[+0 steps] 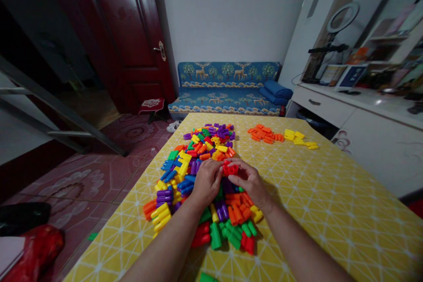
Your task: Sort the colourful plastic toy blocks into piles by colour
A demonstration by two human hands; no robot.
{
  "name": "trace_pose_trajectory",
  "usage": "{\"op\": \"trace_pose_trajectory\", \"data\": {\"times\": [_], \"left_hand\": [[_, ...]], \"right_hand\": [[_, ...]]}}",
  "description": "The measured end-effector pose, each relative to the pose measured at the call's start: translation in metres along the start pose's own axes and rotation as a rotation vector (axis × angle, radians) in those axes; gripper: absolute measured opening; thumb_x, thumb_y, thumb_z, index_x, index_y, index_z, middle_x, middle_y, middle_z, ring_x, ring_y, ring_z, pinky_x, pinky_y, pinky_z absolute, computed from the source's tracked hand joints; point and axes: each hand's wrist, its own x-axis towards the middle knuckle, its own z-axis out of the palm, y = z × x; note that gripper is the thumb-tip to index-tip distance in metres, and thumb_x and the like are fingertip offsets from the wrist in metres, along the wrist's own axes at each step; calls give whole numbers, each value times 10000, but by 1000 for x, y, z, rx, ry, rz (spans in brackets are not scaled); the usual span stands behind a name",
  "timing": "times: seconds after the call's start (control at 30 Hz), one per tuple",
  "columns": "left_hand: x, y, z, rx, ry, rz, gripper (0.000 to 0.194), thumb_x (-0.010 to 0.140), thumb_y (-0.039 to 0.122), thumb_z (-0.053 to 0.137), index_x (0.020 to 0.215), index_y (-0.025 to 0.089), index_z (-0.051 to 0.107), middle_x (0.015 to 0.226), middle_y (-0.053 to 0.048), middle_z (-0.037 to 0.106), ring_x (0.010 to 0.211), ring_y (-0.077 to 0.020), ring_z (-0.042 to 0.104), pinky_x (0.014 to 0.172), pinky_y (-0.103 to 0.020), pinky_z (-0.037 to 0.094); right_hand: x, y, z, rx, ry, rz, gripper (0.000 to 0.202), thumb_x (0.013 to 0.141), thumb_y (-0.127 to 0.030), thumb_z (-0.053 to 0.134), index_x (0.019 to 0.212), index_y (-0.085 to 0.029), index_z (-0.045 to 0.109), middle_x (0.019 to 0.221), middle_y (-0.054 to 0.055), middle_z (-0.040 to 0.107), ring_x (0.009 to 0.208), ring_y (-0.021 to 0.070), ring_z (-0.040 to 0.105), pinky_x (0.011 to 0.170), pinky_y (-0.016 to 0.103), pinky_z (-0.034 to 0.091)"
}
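Red block [230,169], qty. one or more joined pcs. (can't tell), held up btwn. both hands, over R edge of mixed pile; L hand [208,180], fingertips pinched on its L side; R hand [250,180], thumb & fingers curled round its R side, grasping; mixed pile [181,165], plastic blocks in asst. colors, purple, yellow, blue, green, orange & red, under & around the hands; orange blocks [263,133], small separate grp., far R of pile; yellow blocks [297,136], small grp. just beside, to R; green block [208,277], single, nr. bottom edge of view; all on yellow tablecloth [304,202] w/ white line pattern; beyond, blue sofa [218,99] w/ deer & tree print, blue cushions [276,90] at R end; dk. red door [128,31], back L; white drawer [325,105], back R
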Motion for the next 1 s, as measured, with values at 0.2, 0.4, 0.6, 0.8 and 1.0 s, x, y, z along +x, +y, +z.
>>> {"op": "trace_pose_trajectory", "data": {"times": [0.2, 0.4, 0.6, 0.8, 1.0], "left_hand": [[1, 1, 0, 4, -35, 16, 226, 950, 238, 460, 948, 174, 677, 852, -69, 687, 832, -214, 582, 829, -372, 437], [2, 3, -1, -11, -39, 12, 219, 948, 231, 472, 986, 183, 682, 871, -63, 695, 843, -211, 589, 827, -365, 431], [2, 3, -1, -22, -44, 3, 233, 955, 240, 463, 995, 183, 685, 877, -61, 694, 840, -207, 584, 821, -354, 428], [0, 0, 0, -34, -39, -6, 239, 956, 239, 465, 1025, 183, 686, 883, -59, 691, 846, -206, 583, 832, -357, 428], [0, 0, 0, -28, -32, -4, 230, 951, 236, 475, 1031, 187, 685, 890, -60, 697, 852, -206, 592, 829, -356, 437]], "right_hand": [[-1, -1, 1, 2, 77, 30, 262, 729, -333, 765, 958, -229, 691, 1067, 31, 669, 1022, 205, 617, 940, 349, 476], [-2, -1, 3, 36, 109, 109, 327, 705, -392, 778, 958, -222, 659, 977, 22, 691, 930, 202, 636, 875, 347, 507], [-2, -3, 6, 40, 127, 103, 343, 704, -414, 771, 948, -212, 640, 954, 21, 682, 918, 208, 634, 867, 344, 501], [-2, -3, 6, 67, 134, 109, 349, 695, -399, 785, 951, -212, 639, 973, 24, 684, 926, 207, 635, 862, 334, 495], [-4, -2, 8, 54, 140, 109, 351, 692, -400, 785, 951, -211, 643, 981, 29, 684, 927, 210, 635, 861, 337, 497]]}}
